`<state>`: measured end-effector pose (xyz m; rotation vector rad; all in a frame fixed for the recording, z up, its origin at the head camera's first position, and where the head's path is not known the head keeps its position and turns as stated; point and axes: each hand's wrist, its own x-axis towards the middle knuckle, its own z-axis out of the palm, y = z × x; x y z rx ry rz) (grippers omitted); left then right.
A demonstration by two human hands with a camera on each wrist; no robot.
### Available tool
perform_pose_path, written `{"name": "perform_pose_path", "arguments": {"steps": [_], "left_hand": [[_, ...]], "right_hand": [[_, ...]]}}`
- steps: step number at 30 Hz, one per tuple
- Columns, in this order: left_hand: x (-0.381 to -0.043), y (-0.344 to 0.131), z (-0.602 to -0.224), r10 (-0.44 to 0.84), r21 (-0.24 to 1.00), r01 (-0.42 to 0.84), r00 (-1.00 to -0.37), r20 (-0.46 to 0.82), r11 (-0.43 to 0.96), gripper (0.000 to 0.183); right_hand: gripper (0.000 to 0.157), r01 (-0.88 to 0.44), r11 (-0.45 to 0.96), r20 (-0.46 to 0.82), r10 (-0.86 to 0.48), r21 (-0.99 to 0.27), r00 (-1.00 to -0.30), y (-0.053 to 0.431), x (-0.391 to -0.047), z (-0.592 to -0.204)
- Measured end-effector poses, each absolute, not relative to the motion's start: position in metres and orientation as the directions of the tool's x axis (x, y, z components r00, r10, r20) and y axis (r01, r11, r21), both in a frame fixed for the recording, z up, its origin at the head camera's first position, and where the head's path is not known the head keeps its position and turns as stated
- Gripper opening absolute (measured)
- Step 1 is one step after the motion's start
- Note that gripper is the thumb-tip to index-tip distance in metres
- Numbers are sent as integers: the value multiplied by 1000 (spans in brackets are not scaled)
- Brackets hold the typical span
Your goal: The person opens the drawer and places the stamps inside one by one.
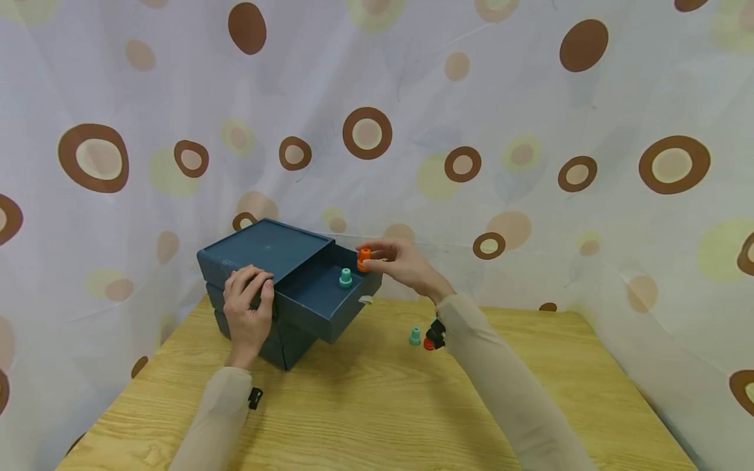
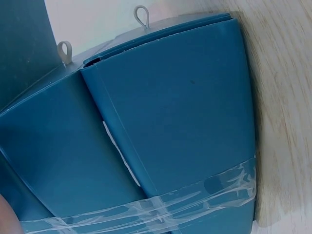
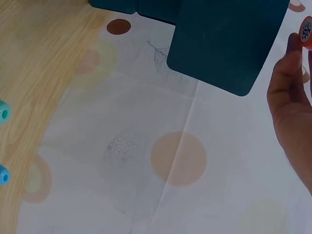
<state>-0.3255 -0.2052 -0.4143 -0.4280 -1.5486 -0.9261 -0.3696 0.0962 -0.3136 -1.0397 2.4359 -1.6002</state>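
A dark blue drawer unit [image 1: 265, 248] stands at the left of the table, its top drawer [image 1: 353, 313] pulled out to the right. My left hand [image 1: 249, 320] holds the unit's near top edge with bent fingers. Over the drawer's far right corner, my right hand [image 1: 403, 261] pinches an orange stepped peg-like piece [image 1: 364, 259] between thumb and fingers. The piece stands upright, and a dark mark shows on its end in the right wrist view. Inside the drawer is a similar teal piece [image 1: 345, 279]. Whether the orange piece touches the drawer cannot be told.
On the wooden table [image 1: 353, 412], another teal piece [image 1: 415, 336] and a red piece [image 1: 429, 344] lie beneath the right forearm, partly hidden. A light blue piece [image 3: 4, 174] shows in the right wrist view. Clear tape [image 2: 214, 190] wraps the unit. Patterned cloth [image 1: 530, 98] hangs behind.
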Motion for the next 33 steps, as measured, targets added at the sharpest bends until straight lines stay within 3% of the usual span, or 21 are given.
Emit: {"name": "perform_pose_path", "arguments": {"steps": [33], "left_hand": [[-326, -205, -415, -235, 314, 718, -211, 949, 621, 22]], "right_hand": [[39, -514, 152, 322, -623, -844, -713, 67, -379, -314]]}}
